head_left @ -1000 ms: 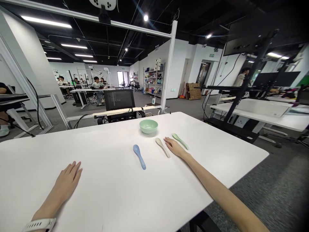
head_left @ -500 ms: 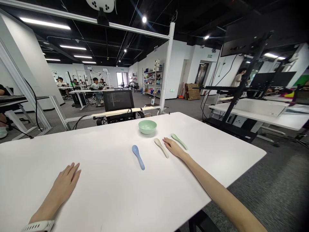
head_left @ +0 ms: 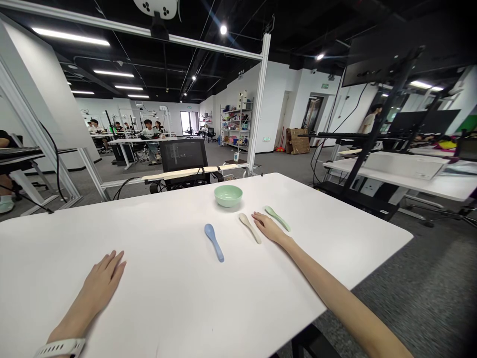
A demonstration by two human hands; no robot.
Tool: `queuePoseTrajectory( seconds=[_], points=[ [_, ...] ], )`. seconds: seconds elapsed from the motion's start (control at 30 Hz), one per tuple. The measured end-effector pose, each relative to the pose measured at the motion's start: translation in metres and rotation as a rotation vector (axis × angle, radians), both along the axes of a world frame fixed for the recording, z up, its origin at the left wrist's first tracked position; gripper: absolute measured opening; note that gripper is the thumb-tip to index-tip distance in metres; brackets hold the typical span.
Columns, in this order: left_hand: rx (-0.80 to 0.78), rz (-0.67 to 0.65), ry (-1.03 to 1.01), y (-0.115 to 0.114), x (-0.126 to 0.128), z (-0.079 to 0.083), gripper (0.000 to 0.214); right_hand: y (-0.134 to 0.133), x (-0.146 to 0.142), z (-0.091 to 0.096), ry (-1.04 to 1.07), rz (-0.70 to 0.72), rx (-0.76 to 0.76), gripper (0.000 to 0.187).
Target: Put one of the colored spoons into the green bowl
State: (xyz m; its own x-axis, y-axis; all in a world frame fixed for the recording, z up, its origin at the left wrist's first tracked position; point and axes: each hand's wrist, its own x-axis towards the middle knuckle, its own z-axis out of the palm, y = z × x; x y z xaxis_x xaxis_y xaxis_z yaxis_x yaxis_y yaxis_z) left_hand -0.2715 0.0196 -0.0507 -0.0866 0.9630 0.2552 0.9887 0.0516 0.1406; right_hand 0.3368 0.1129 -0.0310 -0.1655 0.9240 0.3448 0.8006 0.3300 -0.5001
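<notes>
My left hand (head_left: 104, 279) lies palm down on the white table (head_left: 167, 298), fingers stretched out and holding nothing. Farther to the right, my right hand (head_left: 267, 227) rests flat between two spoons, its fingers extended and empty. Just left of it is a cream spoon (head_left: 249, 227); just right is a green spoon (head_left: 278, 218). A blue spoon (head_left: 214, 242) lies between my two hands, nearer the right one. Beyond the spoons a light green bowl (head_left: 228, 197) stands upright, and no contents show in it.
A metal frame (head_left: 257, 109) rises behind the table's far edge, with a black office chair (head_left: 184, 155) beyond it. To the right stand a black monitor stand (head_left: 367, 139) and another white desk (head_left: 454, 181). Several people sit at desks in the background.
</notes>
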Motion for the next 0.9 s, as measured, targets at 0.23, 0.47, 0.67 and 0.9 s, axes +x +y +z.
queuePoseTrajectory(
  seconds=[0.23, 0.47, 0.67, 0.9],
  points=[
    [0.005, 0.006, 0.0, 0.005, -0.004, -0.008, 0.083, -0.028, -0.031, 0.019, 0.06, -0.115, 0.105, 0.045],
    [0.0, 0.011, 0.004, 0.002, 0.0, -0.003, 0.083, -0.045, -0.051, 0.029, 0.083, -0.142, 0.052, 0.027],
    [0.006, 0.015, -0.007, 0.001, 0.0, -0.004, 0.079, -0.004, -0.052, 0.093, -0.049, -0.165, 0.147, 0.027],
    [-0.008, 0.013, -0.029, 0.0, 0.003, -0.001, 0.08, 0.062, -0.09, 0.132, -0.484, -0.256, 0.009, 0.034]
  ],
)
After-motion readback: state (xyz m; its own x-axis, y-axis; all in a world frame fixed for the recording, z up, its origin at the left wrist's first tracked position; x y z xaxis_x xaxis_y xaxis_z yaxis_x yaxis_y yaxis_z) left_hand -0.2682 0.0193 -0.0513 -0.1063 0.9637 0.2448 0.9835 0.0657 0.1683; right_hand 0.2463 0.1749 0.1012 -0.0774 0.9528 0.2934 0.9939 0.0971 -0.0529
